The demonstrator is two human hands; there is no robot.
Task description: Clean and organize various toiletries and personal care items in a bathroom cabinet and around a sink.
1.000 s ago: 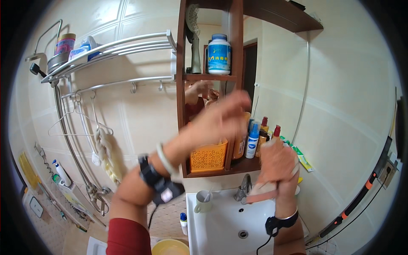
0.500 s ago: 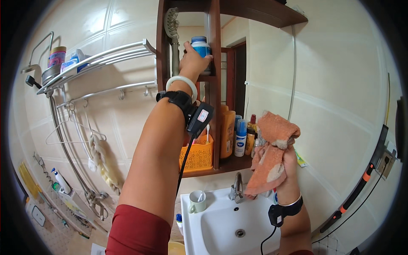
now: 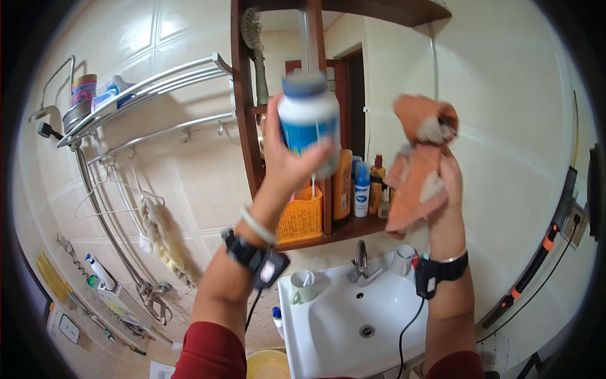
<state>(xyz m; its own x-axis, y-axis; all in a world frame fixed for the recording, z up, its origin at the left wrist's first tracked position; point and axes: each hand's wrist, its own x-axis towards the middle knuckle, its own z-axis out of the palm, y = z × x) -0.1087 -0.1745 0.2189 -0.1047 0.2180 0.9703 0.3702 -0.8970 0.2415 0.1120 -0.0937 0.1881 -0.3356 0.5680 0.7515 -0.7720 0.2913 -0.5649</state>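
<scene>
In front of the brown cabinet, my left hand [image 3: 287, 151] grips a white plastic bottle [image 3: 308, 114] with a blue lid and a blue label. The bottle is held upright and slightly blurred by motion. On the right, my right hand [image 3: 449, 183] is closed around an orange-pink cloth [image 3: 420, 183] with pale patches. Part of the cloth bunches above the hand and the rest hangs down to its left, over the right side of the sink area. Both wrists wear black straps with small devices and cables.
Below is a white sink [image 3: 341, 328] with a tap [image 3: 361, 259], a pale green cup [image 3: 304, 287] and another cup [image 3: 403, 260]. The brown cabinet [image 3: 240, 82] holds a hairbrush [image 3: 254, 38], an orange basket [image 3: 300, 218] and several bottles. A metal rack [image 3: 170, 79] is at the left.
My left hand has taken the white bottle off the cabinet shelf and brought it nearer. My right hand has lifted the cloth a little, up and to the right.
</scene>
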